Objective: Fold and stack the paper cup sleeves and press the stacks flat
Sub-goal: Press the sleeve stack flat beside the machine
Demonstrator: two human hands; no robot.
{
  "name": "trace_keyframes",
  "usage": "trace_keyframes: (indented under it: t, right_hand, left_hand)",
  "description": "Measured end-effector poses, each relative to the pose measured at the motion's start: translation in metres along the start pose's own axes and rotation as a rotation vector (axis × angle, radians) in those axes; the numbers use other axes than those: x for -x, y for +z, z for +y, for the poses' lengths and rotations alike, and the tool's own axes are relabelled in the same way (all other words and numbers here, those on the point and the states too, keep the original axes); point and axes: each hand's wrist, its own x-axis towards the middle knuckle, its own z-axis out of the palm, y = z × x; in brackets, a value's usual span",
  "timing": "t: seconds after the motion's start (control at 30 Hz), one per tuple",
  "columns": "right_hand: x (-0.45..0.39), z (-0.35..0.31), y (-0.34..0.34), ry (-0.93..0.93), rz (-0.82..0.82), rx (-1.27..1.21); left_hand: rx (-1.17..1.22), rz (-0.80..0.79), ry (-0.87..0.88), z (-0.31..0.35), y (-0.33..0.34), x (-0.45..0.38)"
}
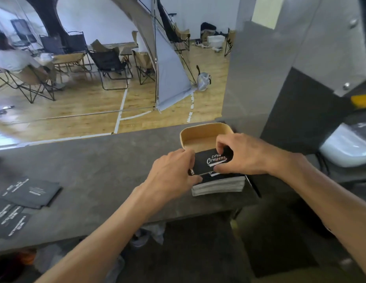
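On the grey counter [100,170], near its right end, your two hands meet over a stack of sleeves [218,185]. Your left hand [174,172] pinches the left edge of the top black sleeve [215,160], and your right hand [243,154] curls round its right side, thumb below. Just behind stands a tan tray [204,131]. More black sleeves [30,193] lie flat far left.
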Motion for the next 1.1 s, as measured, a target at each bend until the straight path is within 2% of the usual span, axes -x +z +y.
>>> trace_keyframes:
  t: [0.13,0.27,0.47,0.67,0.93,1.03,1.1]
  right_hand:
    - [0.009,0.011,0.010,0.017,-0.064,0.118]
    - [0.006,0.017,0.022,0.004,-0.099,0.120]
    - [-0.001,0.016,0.024,-0.016,-0.129,0.167]
    - [-0.007,0.011,0.030,-0.049,-0.143,0.286]
    - [-0.002,0.006,0.031,-0.011,-0.151,0.268]
    - [-0.001,-0.005,0.028,0.042,-0.197,0.308]
    - [-0.007,-0.020,0.022,0.038,-0.161,0.352]
  left_hand:
    - [-0.019,-0.094,-0.028,0.005,0.011,-0.009]
    - [-0.027,-0.211,-0.045,0.008,0.018,-0.011]
    - [-0.008,-0.284,-0.031,0.016,0.015,-0.017]
    - [-0.045,-0.291,-0.018,0.021,0.015,-0.021]
    - [-0.067,-0.277,0.007,0.015,0.012,-0.023]
    - [-0.018,-0.270,0.021,0.012,0.014,-0.013]
    - [0.029,-0.208,0.008,0.006,0.008,-0.004]
